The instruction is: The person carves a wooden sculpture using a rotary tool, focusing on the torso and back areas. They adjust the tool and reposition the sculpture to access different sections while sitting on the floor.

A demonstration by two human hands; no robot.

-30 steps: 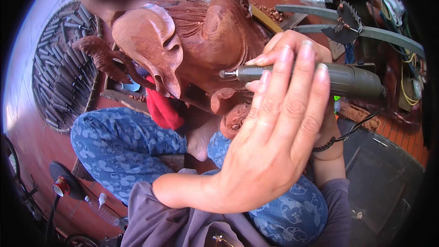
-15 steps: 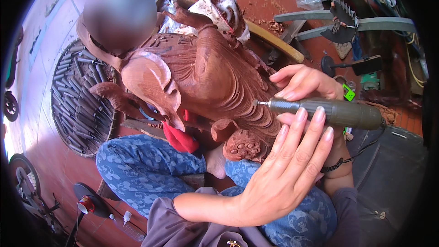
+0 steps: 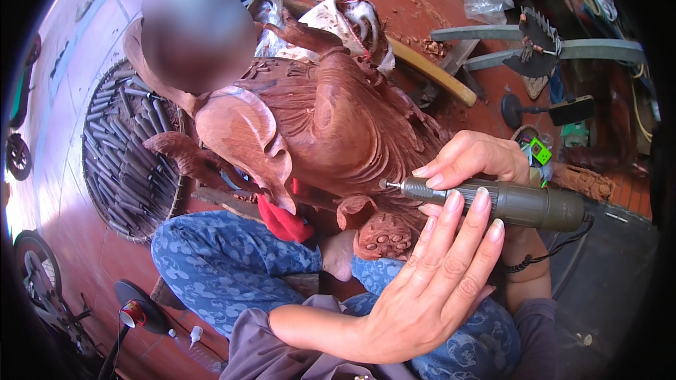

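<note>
Plainly seen from the head camera, the person's right hand (image 3: 486, 162) is wrapped over the ribbed front part of a dark olive-grey, cylindrical handheld rotary tool (image 3: 535, 204); its grip is clenched on the tool, thumb and fingers near the collar. The left hand (image 3: 422, 288) crosses from the lower edge with its fingers straight and close together, their tips lying along the near side of the tool; its grip is released, not curled around anything. A thin black cord (image 3: 556, 259) leads from the tool's rear end toward the right wrist.

The tool points left, its small, round-headed metal bit (image 3: 389, 185) over the carved folds of a reddish-brown wooden figure (image 3: 331, 127); whether bit and wood touch cannot be told. The figure lies aslant in front of the person's legs, its upper end blurred. Bright red cloth (image 3: 285, 222) shows beneath it, near the blue patterned trousers (image 3: 225, 253).

Left of the figure, on the reddish tiled floor (image 3: 127, 260), a round woven basket (image 3: 180, 200) holds many dark, rod-shaped pieces (image 3: 134, 169). Beyond the right hand are a yellow wooden bar (image 3: 433, 70) and a black phone (image 3: 572, 110) on a stand.
</note>
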